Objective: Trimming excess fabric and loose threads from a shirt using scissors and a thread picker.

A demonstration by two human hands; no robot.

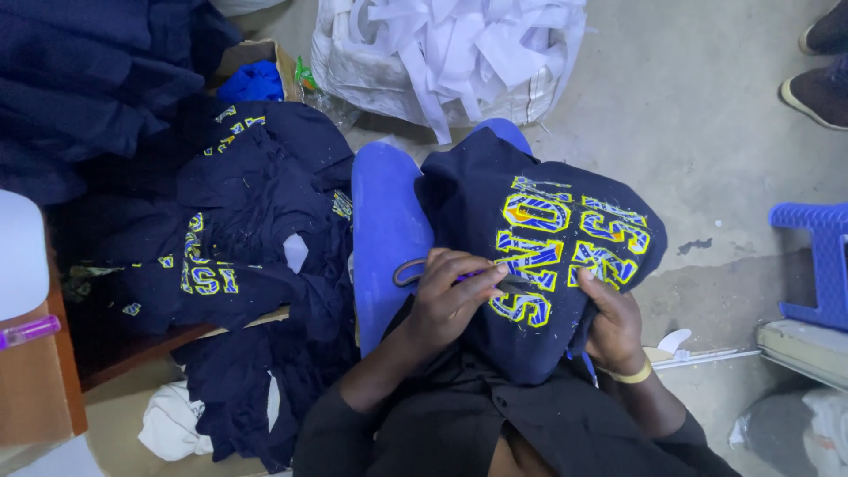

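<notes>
Your left hand (452,296) was clenched on the small snips (495,281), working at the embroidered lettering. Your right hand (612,329) gripped the navy garment (539,256) on your lap. Good tension, I'd say; blades needed to stay flat, clear of the fabric.

- The left hand (446,296) held small scissors (468,276) against a navy garment (539,256) on the lap;
- the right hand (614,327) gripped its edge;
- more navy garments (256,230) lay piled beside a sack of white scraps (450,53).

Two hands at work: left hand (450,296), right hand (614,327). One scissors (459,276), one lap garment (539,256), one scrap sack (450,53) far, one blue stool (817,261) right.
</notes>
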